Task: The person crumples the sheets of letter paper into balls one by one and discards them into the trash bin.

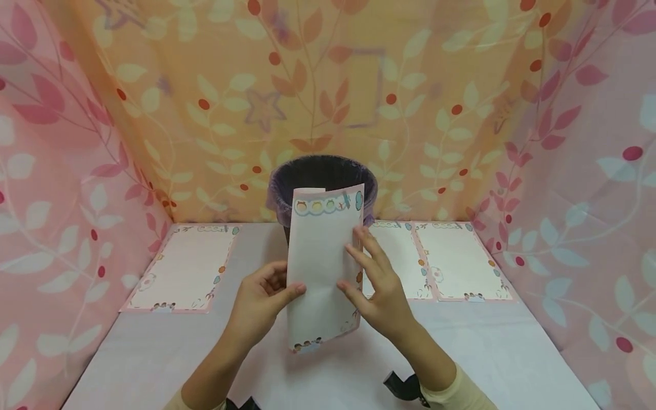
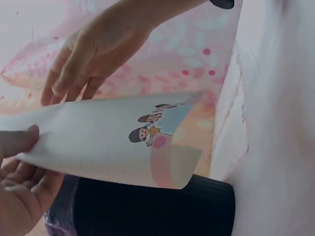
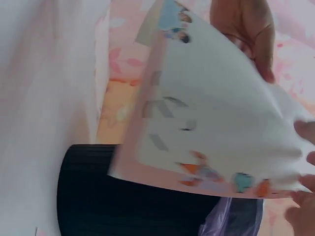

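A sheet of stationery paper (image 1: 324, 256) with a pink border and cartoon drawings stands up in front of the bin. Its left side bends backward, and in the left wrist view the sheet curls over at its lower end. My left hand (image 1: 258, 302) pinches the left edge, thumb on the front and fingers behind, as the left wrist view also shows. On the other side my right hand (image 1: 384, 290) touches the sheet near its right edge with spread, fairly straight fingers. The right wrist view shows its fingertips (image 3: 306, 129) at the paper's edge.
Behind the sheet stands a black bin (image 1: 279, 176) lined with a purple bag. Similar sheets lie flat on the white table (image 1: 154, 364): one at left (image 1: 184, 267), two at right (image 1: 463, 262). Patterned curtains (image 1: 318, 74) close off the back and sides.
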The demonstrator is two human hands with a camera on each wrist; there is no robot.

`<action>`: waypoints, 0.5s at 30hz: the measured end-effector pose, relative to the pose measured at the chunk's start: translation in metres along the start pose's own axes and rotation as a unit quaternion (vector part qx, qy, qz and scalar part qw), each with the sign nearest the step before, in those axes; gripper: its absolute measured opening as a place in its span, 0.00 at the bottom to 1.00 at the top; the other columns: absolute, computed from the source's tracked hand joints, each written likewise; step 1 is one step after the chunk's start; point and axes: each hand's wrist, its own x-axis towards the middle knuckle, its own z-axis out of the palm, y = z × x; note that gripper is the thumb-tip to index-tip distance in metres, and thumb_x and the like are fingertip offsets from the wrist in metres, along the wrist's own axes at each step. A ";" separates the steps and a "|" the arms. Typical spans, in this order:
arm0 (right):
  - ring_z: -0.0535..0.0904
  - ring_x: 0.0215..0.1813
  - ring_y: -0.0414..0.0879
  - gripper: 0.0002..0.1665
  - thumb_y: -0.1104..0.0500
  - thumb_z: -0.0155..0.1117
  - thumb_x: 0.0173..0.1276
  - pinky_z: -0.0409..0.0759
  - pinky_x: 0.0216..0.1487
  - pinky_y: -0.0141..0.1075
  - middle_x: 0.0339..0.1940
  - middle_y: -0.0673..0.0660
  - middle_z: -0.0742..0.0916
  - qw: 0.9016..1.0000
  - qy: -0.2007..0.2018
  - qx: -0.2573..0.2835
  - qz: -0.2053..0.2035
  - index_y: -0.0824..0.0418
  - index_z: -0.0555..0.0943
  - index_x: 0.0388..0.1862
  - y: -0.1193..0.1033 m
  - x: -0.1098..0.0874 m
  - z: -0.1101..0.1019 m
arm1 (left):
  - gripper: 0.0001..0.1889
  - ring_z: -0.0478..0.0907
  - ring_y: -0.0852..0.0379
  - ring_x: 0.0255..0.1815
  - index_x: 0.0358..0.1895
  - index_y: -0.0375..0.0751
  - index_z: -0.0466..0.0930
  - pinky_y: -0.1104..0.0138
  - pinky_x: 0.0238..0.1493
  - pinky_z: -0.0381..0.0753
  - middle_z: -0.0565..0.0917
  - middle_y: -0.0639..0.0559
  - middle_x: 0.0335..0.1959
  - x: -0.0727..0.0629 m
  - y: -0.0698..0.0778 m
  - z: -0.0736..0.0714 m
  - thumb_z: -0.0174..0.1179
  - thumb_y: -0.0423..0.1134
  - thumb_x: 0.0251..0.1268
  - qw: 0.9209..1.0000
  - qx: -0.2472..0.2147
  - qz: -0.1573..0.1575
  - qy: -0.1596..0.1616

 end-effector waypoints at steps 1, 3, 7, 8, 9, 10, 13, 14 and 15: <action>0.61 0.80 0.61 0.39 0.54 0.75 0.67 0.60 0.81 0.41 0.78 0.67 0.69 1.000 -0.017 0.009 -0.005 0.67 0.73 0.72 -0.001 0.000 0.000 | 0.21 0.88 0.50 0.47 0.57 0.42 0.83 0.64 0.47 0.88 0.89 0.44 0.47 0.000 0.000 -0.001 0.74 0.37 0.60 1.000 0.001 0.006 -0.006; 0.63 0.80 0.59 0.42 0.48 0.71 0.71 0.61 0.80 0.41 0.79 0.65 0.70 0.998 -0.054 0.031 -0.001 0.67 0.69 0.75 -0.003 -0.001 -0.001 | 0.20 0.88 0.50 0.46 0.56 0.40 0.83 0.64 0.47 0.88 0.89 0.44 0.47 0.000 0.001 -0.002 0.73 0.35 0.61 1.000 0.000 0.019 -0.020; 0.67 0.79 0.55 0.47 0.52 0.75 0.67 0.65 0.78 0.39 0.78 0.60 0.71 0.993 -0.097 0.062 0.033 0.63 0.65 0.79 -0.009 -0.004 -0.002 | 0.18 0.88 0.50 0.47 0.56 0.37 0.83 0.63 0.48 0.88 0.89 0.41 0.48 0.000 0.000 -0.003 0.71 0.32 0.63 0.998 -0.010 0.047 -0.052; 0.68 0.78 0.54 0.48 0.54 0.77 0.65 0.67 0.77 0.39 0.78 0.59 0.72 0.992 -0.100 0.066 0.041 0.63 0.65 0.79 -0.010 -0.004 -0.001 | 0.18 0.88 0.50 0.48 0.56 0.36 0.83 0.62 0.49 0.88 0.89 0.41 0.49 0.001 -0.001 -0.003 0.71 0.31 0.63 0.997 -0.013 0.053 -0.060; 0.70 0.76 0.54 0.48 0.58 0.78 0.63 0.68 0.76 0.39 0.77 0.59 0.74 0.992 -0.098 0.068 0.046 0.63 0.65 0.78 -0.011 -0.005 -0.001 | 0.18 0.88 0.50 0.48 0.56 0.36 0.84 0.62 0.50 0.88 0.89 0.41 0.49 0.001 -0.002 -0.002 0.70 0.31 0.63 0.996 -0.016 0.056 -0.066; 0.72 0.75 0.54 0.49 0.61 0.79 0.61 0.70 0.75 0.39 0.75 0.60 0.75 0.992 -0.094 0.070 0.050 0.63 0.66 0.78 -0.012 -0.005 -0.001 | 0.17 0.88 0.50 0.48 0.55 0.37 0.84 0.62 0.50 0.88 0.89 0.41 0.49 0.001 -0.003 -0.001 0.70 0.31 0.63 0.996 -0.017 0.058 -0.071; 0.80 0.67 0.53 0.48 0.69 0.79 0.57 0.77 0.69 0.38 0.69 0.62 0.80 0.992 -0.073 0.090 0.054 0.65 0.68 0.76 -0.013 -0.006 0.003 | 0.16 0.88 0.50 0.48 0.54 0.38 0.85 0.61 0.50 0.88 0.90 0.43 0.48 0.002 -0.006 0.001 0.71 0.32 0.63 0.995 -0.013 0.054 -0.081; 0.82 0.64 0.53 0.47 0.71 0.78 0.57 0.80 0.66 0.38 0.67 0.62 0.82 0.992 -0.065 0.099 0.053 0.65 0.69 0.75 -0.013 -0.006 0.004 | 0.16 0.88 0.50 0.47 0.54 0.38 0.86 0.61 0.50 0.88 0.90 0.44 0.48 0.003 -0.007 0.002 0.71 0.33 0.63 0.995 -0.011 0.051 -0.086; 0.84 0.62 0.53 0.47 0.72 0.77 0.57 0.82 0.63 0.38 0.65 0.63 0.83 0.992 -0.057 0.106 0.049 0.66 0.68 0.75 -0.013 -0.007 0.005 | 0.15 0.89 0.50 0.47 0.53 0.39 0.86 0.61 0.49 0.88 0.90 0.44 0.47 0.003 -0.008 0.003 0.71 0.33 0.63 0.995 -0.009 0.046 -0.089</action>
